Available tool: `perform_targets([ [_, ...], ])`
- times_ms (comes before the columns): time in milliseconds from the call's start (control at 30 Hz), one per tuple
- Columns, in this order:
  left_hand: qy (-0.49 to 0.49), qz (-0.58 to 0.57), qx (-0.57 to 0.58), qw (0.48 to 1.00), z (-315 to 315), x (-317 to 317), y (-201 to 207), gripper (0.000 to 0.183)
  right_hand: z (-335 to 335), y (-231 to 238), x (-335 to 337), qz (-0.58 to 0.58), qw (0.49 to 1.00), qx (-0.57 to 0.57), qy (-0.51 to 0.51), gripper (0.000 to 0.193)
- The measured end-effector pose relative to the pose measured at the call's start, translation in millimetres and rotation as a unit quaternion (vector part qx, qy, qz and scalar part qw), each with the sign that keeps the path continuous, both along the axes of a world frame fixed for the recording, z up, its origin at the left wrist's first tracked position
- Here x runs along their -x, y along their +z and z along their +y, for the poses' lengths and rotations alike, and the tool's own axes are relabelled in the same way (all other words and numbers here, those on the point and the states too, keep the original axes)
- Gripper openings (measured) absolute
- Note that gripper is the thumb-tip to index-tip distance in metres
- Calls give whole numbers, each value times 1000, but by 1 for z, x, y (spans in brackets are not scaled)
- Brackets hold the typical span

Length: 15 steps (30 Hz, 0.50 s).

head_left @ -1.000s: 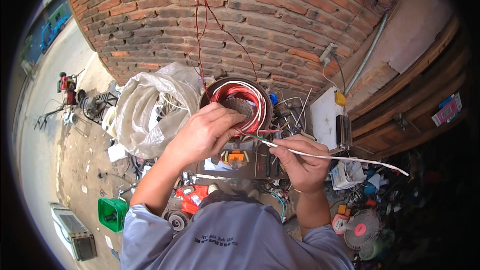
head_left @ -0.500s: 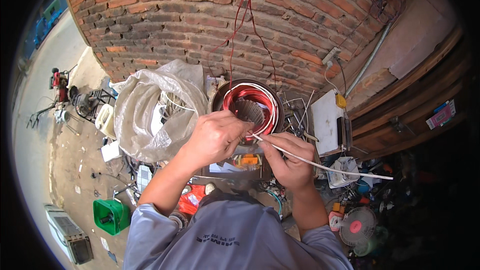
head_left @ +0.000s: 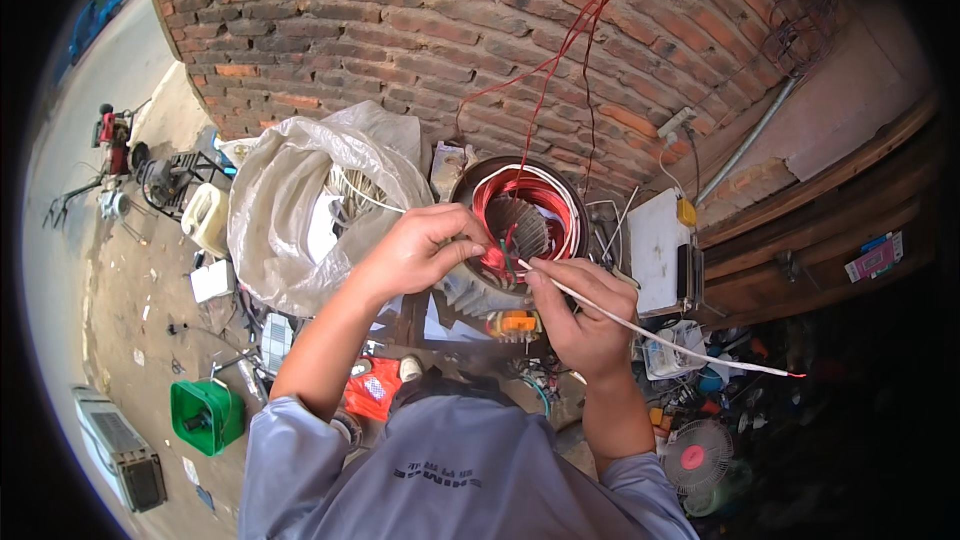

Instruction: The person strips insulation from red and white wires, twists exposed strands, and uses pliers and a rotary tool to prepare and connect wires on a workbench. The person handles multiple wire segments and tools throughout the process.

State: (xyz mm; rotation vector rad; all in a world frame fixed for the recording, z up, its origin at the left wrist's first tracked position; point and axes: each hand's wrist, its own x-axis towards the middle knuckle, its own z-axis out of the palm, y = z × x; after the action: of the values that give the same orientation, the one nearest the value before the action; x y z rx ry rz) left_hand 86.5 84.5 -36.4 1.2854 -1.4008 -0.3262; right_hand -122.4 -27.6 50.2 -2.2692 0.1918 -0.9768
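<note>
— Since half a second ago, what has moved?

— The right hand (head_left: 588,312) has come away a little from the left hand (head_left: 425,245), and red now shows at the far end of the white tube (head_left: 685,349).

— Where is the motor ring (head_left: 465,183), and how does it look?

— In front of the brick wall (head_left: 380,50), just right of the plastic bag (head_left: 275,210). It is round, open at the top and dark brown, with a grey, ribbed inside. Red wire (head_left: 488,202) lies around the inside in a thick, glossy bundle, with white strands along its outer side.

— And the tube?

— Thin, smooth, slightly bowed. Its near end sits by the ring's lower edge, beside a short green piece (head_left: 506,254).

— What are the fingers doing?

— On the right, thumb and forefinger pinch the tube near that end. On the left, they are bent close together at the red wire; whether they grip it, I cannot tell.

— Any writing?

— Dark lettering across the grey shirt (head_left: 440,440), upside down from this view. A pink and blue card (head_left: 873,258) on the wooden door (head_left: 800,285) is too small to read.
</note>
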Motion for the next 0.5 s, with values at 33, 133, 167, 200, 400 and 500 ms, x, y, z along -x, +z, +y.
perform_targets([
  [33, 18, -6, 22, 1000, -1, 2, 0, 8, 1, 0, -2, 6, 1000, -3, -1, 15],
  [133, 46, -37, 20, 998, -3, 6, 0, 7, 0, -4, -10, 19, 1000, -16, -7, 12],
  [167, 52, -54, 24, 997, -5, 7, 0, 7, -2, -5, -13, 23, 1000, -20, -10, 11],
  [200, 50, -60, 24, 997, -6, 9, 1, 7, -4, -5, -15, 36, 999, -20, -7, 11],
  [400, 65, -59, 6, 996, -9, 14, 6, 7, -17, -24, -30, 65, 998, -16, 11, 11],
  [500, 55, 0, -29, 998, -12, 9, 4, 10, -21, -24, -32, 61, 997, -37, 12, 14],
])
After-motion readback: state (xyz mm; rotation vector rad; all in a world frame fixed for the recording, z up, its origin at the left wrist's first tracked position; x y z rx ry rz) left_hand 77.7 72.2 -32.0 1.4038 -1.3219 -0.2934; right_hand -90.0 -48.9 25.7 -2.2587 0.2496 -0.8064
